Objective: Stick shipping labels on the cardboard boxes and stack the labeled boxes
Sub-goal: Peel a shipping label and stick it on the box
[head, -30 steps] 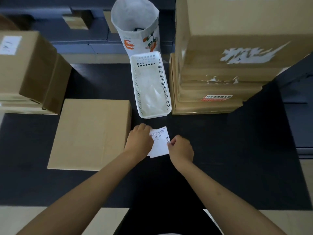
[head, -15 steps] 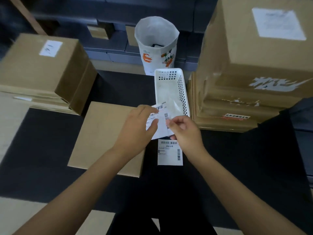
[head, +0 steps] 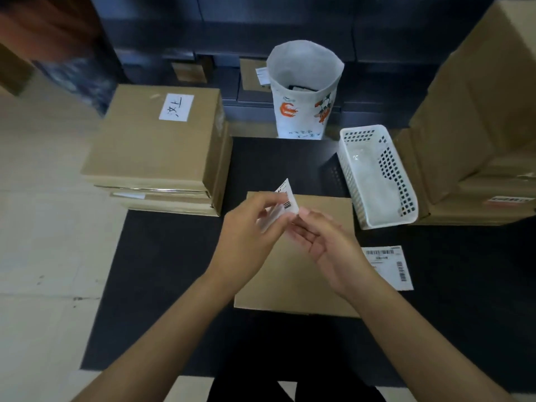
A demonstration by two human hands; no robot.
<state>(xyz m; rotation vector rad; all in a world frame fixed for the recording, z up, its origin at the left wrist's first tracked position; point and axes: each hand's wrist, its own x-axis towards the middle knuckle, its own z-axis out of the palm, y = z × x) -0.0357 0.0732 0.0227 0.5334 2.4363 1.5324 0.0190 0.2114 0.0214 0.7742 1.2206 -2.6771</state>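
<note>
Label [head: 288, 198] pinched between both hands above box [head: 293, 285]

One cam only, head-worn, wide-angle, so no 2nd view to share w/. Looks fwd & steeply down onto the black mat [head: 174, 271]. Close-in: both forearms enter from the near edge, left hand [head: 246, 230] & right hand [head: 324, 242] sit mid-frame. Far edge reaches dark shelving [head: 290, 24]. Box stack [head: 156, 146] far left, big cartons [head: 478, 126] far right, edges bowed by lens.
</note>
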